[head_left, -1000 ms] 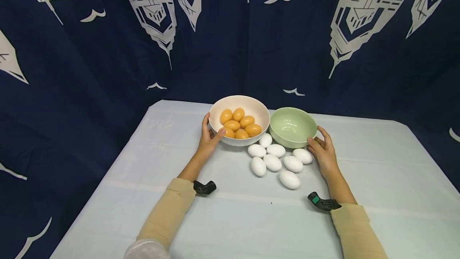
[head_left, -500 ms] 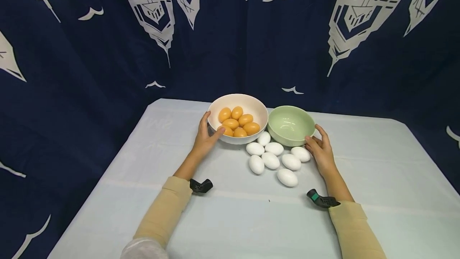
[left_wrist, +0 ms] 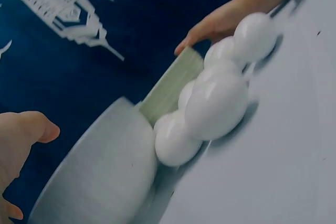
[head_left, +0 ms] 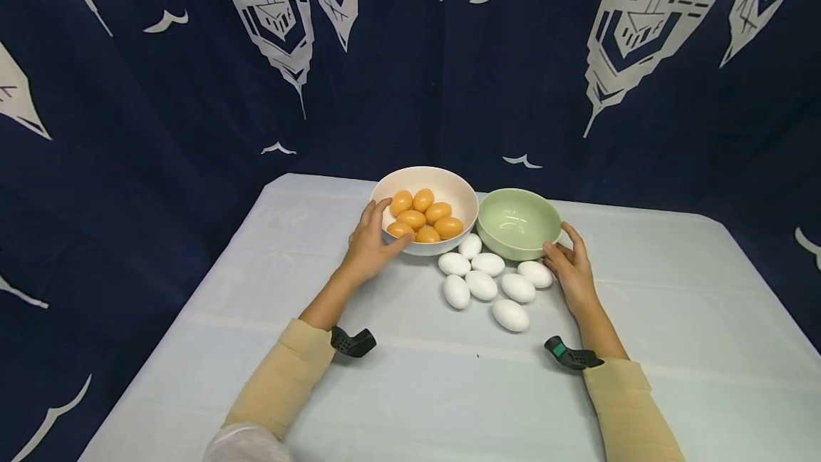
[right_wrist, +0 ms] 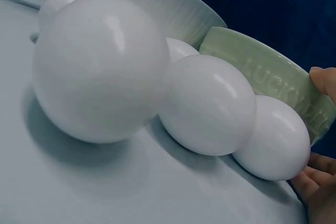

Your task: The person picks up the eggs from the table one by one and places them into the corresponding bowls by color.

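Note:
A white bowl [head_left: 426, 249] with several orange eggs [head_left: 411, 219] inside stands at the back of the table. My left hand [head_left: 370, 247] is over its left side, fingers spread; in the left wrist view the thumb [left_wrist: 44, 128] is apart from the bowl wall. Against the white bowl's right side stands a green bowl [head_left: 518, 223] with nothing in it. My right hand [head_left: 575, 275] holds its right side, thumb at the rim and fingers lower on the wall. Several white eggs [head_left: 511, 316] lie in front of both bowls, the closest ones beside the green bowl's base.
A pale cloth covers the table [head_left: 449, 405], whose far edge runs just behind the bowls. Behind it hangs a dark blue curtain [head_left: 410, 91] with white building prints. Black wrist cameras [head_left: 354, 342] sit on both forearms.
My left hand has let go of the white bowl's rim, its fingers rising over the edge and the wrist drawing slightly back. The right hand stays at the green bowl. The eggs have not moved.

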`<act>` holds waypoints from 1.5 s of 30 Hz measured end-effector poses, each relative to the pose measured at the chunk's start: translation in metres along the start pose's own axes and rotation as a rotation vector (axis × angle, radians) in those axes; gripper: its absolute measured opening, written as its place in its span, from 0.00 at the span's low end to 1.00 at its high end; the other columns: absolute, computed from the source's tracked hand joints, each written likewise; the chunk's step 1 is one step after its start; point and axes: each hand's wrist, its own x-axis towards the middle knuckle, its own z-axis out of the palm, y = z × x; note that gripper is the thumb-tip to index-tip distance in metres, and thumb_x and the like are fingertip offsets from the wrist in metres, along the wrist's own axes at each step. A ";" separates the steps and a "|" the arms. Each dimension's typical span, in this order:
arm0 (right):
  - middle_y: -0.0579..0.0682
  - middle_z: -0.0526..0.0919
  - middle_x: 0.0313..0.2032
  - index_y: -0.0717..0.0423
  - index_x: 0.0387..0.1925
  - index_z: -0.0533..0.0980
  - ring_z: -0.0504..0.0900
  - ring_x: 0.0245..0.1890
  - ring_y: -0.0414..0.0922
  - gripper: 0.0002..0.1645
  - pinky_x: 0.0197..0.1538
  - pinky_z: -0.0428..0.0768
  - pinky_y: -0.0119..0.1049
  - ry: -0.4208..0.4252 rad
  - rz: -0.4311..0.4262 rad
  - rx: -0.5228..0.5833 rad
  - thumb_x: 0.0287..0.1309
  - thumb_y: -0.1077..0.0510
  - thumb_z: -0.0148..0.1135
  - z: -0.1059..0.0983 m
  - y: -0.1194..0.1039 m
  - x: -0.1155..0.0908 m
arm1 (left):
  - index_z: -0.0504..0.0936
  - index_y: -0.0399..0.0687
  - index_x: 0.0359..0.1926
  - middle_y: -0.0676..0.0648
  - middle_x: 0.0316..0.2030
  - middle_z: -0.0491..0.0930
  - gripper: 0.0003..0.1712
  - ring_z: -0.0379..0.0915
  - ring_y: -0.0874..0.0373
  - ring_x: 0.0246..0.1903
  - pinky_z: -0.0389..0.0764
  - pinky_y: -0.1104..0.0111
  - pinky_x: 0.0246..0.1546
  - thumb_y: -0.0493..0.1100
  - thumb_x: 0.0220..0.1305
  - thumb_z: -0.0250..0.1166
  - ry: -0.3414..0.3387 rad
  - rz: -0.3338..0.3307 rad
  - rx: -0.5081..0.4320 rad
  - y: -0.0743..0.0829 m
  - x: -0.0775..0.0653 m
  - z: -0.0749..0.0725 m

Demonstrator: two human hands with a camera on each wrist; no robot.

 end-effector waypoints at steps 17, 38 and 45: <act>0.71 0.58 0.67 0.45 0.77 0.46 0.73 0.45 0.31 0.44 0.47 0.73 0.18 0.017 0.013 -0.029 0.69 0.48 0.56 0.002 0.000 0.001 | 0.59 0.48 0.72 0.42 0.69 0.61 0.43 0.58 0.45 0.67 0.63 0.46 0.63 0.50 0.59 0.69 0.030 0.223 -0.031 0.018 -0.047 0.004; 0.69 0.59 0.67 0.44 0.77 0.44 0.73 0.47 0.32 0.44 0.47 0.72 0.17 0.002 0.012 -0.041 0.69 0.48 0.56 -0.001 0.000 0.000 | 0.74 0.50 0.62 0.48 0.58 0.74 0.34 0.71 0.54 0.56 0.71 0.58 0.57 0.53 0.55 0.72 -0.236 0.369 0.056 0.019 -0.047 0.059; 0.70 0.59 0.67 0.43 0.77 0.45 0.72 0.47 0.33 0.44 0.47 0.73 0.17 0.009 0.014 -0.040 0.69 0.48 0.56 -0.001 0.000 0.000 | 0.77 0.45 0.58 0.45 0.55 0.76 0.33 0.72 0.51 0.55 0.72 0.57 0.56 0.54 0.54 0.73 -0.157 0.386 0.143 0.021 -0.045 0.077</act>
